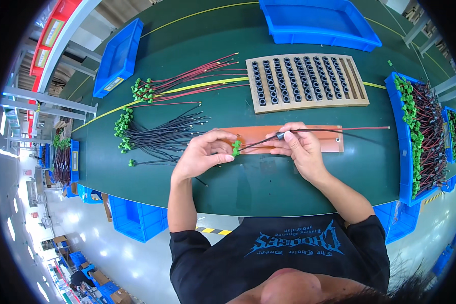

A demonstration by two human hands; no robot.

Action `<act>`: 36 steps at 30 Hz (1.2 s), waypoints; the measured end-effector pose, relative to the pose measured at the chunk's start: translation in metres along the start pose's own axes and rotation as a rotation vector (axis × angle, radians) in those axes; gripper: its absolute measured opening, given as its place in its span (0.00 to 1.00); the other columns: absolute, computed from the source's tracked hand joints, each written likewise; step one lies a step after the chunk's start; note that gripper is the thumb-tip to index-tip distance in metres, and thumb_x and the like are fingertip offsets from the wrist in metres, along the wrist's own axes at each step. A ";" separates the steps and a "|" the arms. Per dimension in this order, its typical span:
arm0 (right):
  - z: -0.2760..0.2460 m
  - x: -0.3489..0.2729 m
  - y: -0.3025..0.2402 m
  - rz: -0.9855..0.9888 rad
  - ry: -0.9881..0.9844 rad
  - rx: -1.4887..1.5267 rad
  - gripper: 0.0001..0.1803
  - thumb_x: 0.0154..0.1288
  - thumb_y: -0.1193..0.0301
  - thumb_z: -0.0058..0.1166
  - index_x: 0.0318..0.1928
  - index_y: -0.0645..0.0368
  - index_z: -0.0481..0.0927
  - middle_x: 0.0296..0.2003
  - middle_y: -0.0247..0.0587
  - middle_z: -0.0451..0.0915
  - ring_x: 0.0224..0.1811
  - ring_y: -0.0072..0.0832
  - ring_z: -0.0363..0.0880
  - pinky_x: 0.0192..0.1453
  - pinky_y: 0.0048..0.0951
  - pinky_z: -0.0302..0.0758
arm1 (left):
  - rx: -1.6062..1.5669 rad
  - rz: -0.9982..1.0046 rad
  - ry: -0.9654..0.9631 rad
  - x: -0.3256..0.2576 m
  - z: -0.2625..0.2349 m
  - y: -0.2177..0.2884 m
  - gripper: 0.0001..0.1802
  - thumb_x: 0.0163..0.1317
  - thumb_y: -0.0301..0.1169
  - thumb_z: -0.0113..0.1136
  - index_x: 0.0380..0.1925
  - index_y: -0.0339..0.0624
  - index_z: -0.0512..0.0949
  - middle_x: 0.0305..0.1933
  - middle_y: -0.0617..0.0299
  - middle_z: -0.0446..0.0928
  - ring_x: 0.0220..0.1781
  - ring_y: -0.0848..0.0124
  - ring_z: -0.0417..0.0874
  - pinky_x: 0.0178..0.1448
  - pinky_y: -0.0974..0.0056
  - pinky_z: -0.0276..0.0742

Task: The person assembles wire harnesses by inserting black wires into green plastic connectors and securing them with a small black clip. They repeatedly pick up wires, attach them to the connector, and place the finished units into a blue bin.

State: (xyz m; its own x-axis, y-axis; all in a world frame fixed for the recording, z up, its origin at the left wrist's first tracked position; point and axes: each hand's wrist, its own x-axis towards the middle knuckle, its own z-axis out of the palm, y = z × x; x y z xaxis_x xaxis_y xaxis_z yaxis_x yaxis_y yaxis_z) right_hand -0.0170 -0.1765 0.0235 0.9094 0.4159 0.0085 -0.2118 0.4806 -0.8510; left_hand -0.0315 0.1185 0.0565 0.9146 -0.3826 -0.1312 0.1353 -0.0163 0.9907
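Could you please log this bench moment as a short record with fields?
left hand: pinches the green connectors at the wire ends
right hand: holds a small black ring on the red and black wire pair
under the hands: orange board
behind: wooden tray of black rings
left of hands: black wires; red wires
right edge: blue bin of finished wires

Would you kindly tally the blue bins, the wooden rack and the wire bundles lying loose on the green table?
Blue bins on the table: 3
Wooden rack: 1
Loose wire bundles: 2, one red, one black
Total: 6
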 end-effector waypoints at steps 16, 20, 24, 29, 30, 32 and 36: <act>-0.004 0.004 0.009 0.026 -0.021 0.028 0.11 0.84 0.70 0.41 0.60 0.60 0.69 0.57 0.56 0.79 0.61 0.44 0.83 0.64 0.39 0.83 | 0.197 0.147 0.343 0.015 0.017 -0.029 0.16 0.60 0.11 0.67 0.48 0.32 0.86 0.48 0.59 0.80 0.48 0.73 0.84 0.52 0.69 0.83; -0.002 0.004 0.013 0.007 0.001 0.067 0.12 0.84 0.70 0.41 0.61 0.58 0.69 0.56 0.54 0.80 0.60 0.41 0.84 0.63 0.38 0.83 | 0.473 0.274 0.407 0.018 0.021 -0.031 0.14 0.58 0.12 0.69 0.43 0.34 0.88 0.46 0.58 0.81 0.47 0.71 0.83 0.50 0.69 0.81; -0.006 0.006 0.020 0.010 0.047 -0.014 0.12 0.84 0.70 0.42 0.61 0.58 0.69 0.56 0.52 0.80 0.59 0.39 0.85 0.61 0.37 0.83 | 0.607 0.282 0.448 0.023 0.028 -0.027 0.12 0.57 0.15 0.70 0.41 0.36 0.89 0.43 0.59 0.82 0.45 0.70 0.83 0.49 0.67 0.80; -0.006 0.006 0.023 0.035 0.064 -0.041 0.12 0.84 0.70 0.42 0.60 0.59 0.69 0.55 0.51 0.80 0.58 0.38 0.85 0.60 0.36 0.84 | 0.674 0.267 0.431 0.025 0.028 -0.030 0.12 0.57 0.16 0.70 0.43 0.35 0.88 0.42 0.58 0.83 0.43 0.69 0.84 0.48 0.66 0.79; -0.005 0.007 0.022 0.037 0.059 -0.025 0.12 0.84 0.70 0.42 0.60 0.59 0.69 0.55 0.51 0.80 0.58 0.38 0.85 0.60 0.36 0.84 | 0.708 0.281 0.436 0.024 0.026 -0.031 0.12 0.57 0.17 0.71 0.42 0.35 0.87 0.42 0.58 0.83 0.42 0.69 0.83 0.48 0.66 0.79; -0.005 0.007 0.022 0.043 0.064 -0.001 0.12 0.84 0.70 0.42 0.60 0.59 0.70 0.55 0.51 0.80 0.58 0.39 0.85 0.60 0.37 0.84 | 0.774 0.316 0.443 0.026 0.021 -0.028 0.12 0.56 0.18 0.72 0.41 0.36 0.86 0.41 0.59 0.83 0.40 0.69 0.82 0.47 0.66 0.79; -0.006 0.007 0.022 0.043 0.079 0.005 0.12 0.84 0.70 0.41 0.60 0.60 0.69 0.55 0.51 0.80 0.57 0.40 0.85 0.60 0.37 0.84 | 0.751 0.111 0.350 0.013 0.023 -0.005 0.15 0.50 0.23 0.79 0.33 0.39 0.80 0.35 0.62 0.83 0.34 0.71 0.79 0.43 0.66 0.77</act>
State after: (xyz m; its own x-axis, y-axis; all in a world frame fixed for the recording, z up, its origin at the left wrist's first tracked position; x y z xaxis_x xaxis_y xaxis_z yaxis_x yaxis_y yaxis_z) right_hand -0.0132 -0.1681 0.0014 0.9250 0.3736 -0.0694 -0.2525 0.4678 -0.8470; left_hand -0.0293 0.0930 0.0505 0.9899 -0.1111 0.0880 -0.1395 -0.6539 0.7436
